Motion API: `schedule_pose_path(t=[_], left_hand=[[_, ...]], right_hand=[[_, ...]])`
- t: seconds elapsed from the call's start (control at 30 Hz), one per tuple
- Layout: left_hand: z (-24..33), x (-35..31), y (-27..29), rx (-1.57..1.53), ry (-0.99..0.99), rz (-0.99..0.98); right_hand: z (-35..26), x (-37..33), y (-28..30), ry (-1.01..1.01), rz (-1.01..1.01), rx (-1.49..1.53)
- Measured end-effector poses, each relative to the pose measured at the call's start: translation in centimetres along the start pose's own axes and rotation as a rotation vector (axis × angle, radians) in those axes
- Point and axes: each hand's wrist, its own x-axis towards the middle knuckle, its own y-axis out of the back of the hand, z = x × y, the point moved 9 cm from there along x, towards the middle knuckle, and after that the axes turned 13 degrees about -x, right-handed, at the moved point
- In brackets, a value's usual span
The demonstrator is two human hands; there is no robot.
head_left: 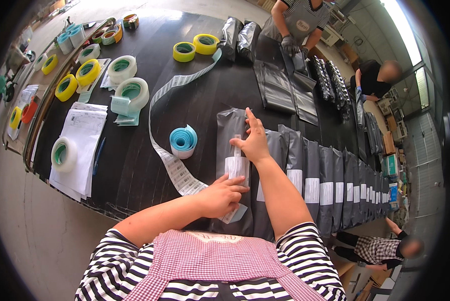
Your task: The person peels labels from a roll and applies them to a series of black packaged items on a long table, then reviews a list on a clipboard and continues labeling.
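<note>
Left hand (221,196), fingers flat and together, presses a white rectangular paper label (236,168) onto a grey plastic mailer bag (230,131) lying near the front edge of the black table (150,175). Right hand (255,143), fingers spread, rests flat on the bag's far half. A row of overlapping labelled grey bags (335,190) extends to the right. A long white label strip (172,168) and a light-blue tape roll (183,141) lie just left.

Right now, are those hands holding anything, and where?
Nothing gripped: left hand presses the white label's lower end, right hand its top, on a grey bag.
</note>
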Motion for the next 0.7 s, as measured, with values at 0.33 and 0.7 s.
schedule_pose_path(t=[0.33,0.7], left_hand=[[-1.1,-0.5,-0.4,-0.001,-0.014,-0.013],[2.9,-0.3,5.1,-0.206,-0.096,0.508]], right_hand=[[2.2,-3.4,2.9,-0.109,0.118,0.517],[-2.4,-18.2,5.7,-0.334,-0.409,0.568]])
